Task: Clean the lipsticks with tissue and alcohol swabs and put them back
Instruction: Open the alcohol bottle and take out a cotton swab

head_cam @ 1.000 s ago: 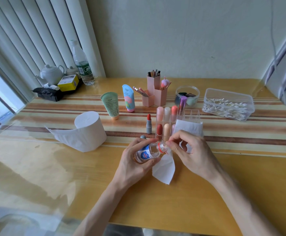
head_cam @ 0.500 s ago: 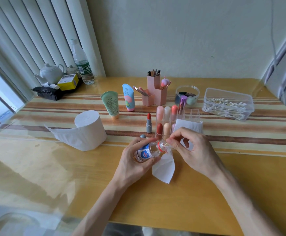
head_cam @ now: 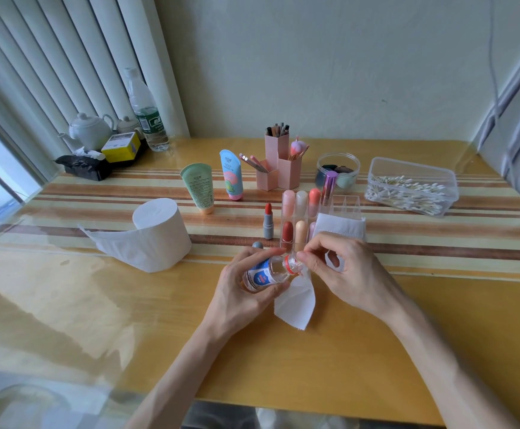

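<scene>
My left hand (head_cam: pixel 240 292) grips a small clear alcohol bottle (head_cam: pixel 265 272) with a blue label and a red neck, tilted so its mouth points right. My right hand (head_cam: pixel 345 274) pinches at that mouth, and a piece of white tissue (head_cam: pixel 296 301) hangs from its fingers. Whether a swab is also between the fingertips is too small to tell. An uncapped red lipstick (head_cam: pixel 268 224) in a grey case stands just beyond my hands, with its grey cap (head_cam: pixel 257 244) near my left fingers. A clear organizer (head_cam: pixel 345 205) holds several lipsticks (head_cam: pixel 300 205).
A tissue roll (head_cam: pixel 159 236) lies at the left with a loose tail. A folded white pad (head_cam: pixel 339 227) leans on the organizer. Behind are a box of cotton swabs (head_cam: pixel 410 187), a round jar (head_cam: pixel 339 171), pink brush holders (head_cam: pixel 279 165), two tubes (head_cam: pixel 231 178) and a water bottle (head_cam: pixel 145 113).
Both hands stay at the bottle. My right fingertips have shifted slightly at its mouth; nothing else has moved.
</scene>
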`<state>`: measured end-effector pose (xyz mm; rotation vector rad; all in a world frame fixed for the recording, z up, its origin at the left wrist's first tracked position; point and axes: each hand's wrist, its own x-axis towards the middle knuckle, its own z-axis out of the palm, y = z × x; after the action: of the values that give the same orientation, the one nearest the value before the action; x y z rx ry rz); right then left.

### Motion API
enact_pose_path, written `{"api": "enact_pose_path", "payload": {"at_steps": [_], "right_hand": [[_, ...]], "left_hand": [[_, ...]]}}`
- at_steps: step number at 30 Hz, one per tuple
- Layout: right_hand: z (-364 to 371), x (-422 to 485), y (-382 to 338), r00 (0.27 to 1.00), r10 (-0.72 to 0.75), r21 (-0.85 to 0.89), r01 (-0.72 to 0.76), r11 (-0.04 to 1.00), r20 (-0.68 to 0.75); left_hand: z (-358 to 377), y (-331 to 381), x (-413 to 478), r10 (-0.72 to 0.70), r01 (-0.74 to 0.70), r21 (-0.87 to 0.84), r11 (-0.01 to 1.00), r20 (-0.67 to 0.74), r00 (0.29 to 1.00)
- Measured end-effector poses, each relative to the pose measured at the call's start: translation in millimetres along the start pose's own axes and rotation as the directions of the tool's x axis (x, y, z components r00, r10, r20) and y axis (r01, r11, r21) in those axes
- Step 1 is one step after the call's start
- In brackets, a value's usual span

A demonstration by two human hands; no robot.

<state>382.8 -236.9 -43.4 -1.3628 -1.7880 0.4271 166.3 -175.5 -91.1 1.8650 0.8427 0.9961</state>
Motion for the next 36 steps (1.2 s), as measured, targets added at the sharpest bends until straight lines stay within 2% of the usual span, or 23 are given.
{"api": "enact_pose_path", "payload": {"at_steps": [7, 20, 25, 30, 33, 36], "right_hand": [[-0.3, -1.3, 1.2, 1.0, 0.02, 0.045, -0.019, 0.999, -0.014], [-27.2, -9.5, 4.7, 0.959, 0.07, 0.127, -0.036, 0.991, -0.274], [-18.7, -9.2, 0.6, 0.979, 0.04, 0.1, -0.02, 0.995, -0.202], [-21.6, -9.8, 2.5, 0.969, 0.068, 0.14, -0.036, 0.99, -0.236], [-18.6, -10.1, 0.4, 0.982, 0.06, 0.12, -0.039, 0.992, -0.177], [-17.9, -10.2, -2.8, 0.98, 0.061, 0.128, -0.037, 0.991, -0.189]], "left_hand": [[-0.3, 1.4, 0.1, -0.002, 0.002, -0.006, 1.0, 0.001, 1.0], [-0.4, 3.2, -0.6, -0.04, 0.038, -0.068, 0.997, -0.016, 0.999], [-0.9, 6.7, -1.5, -0.044, 0.042, -0.089, 0.995, -0.017, 0.999], [-0.6, 9.1, -1.5, -0.053, 0.051, -0.097, 0.994, -0.017, 0.998], [-1.0, 9.5, -1.8, -0.059, 0.057, -0.097, 0.994, -0.016, 0.998], [-1.0, 9.5, -1.8, -0.063, 0.062, -0.086, 0.994, -0.016, 0.998]]}}
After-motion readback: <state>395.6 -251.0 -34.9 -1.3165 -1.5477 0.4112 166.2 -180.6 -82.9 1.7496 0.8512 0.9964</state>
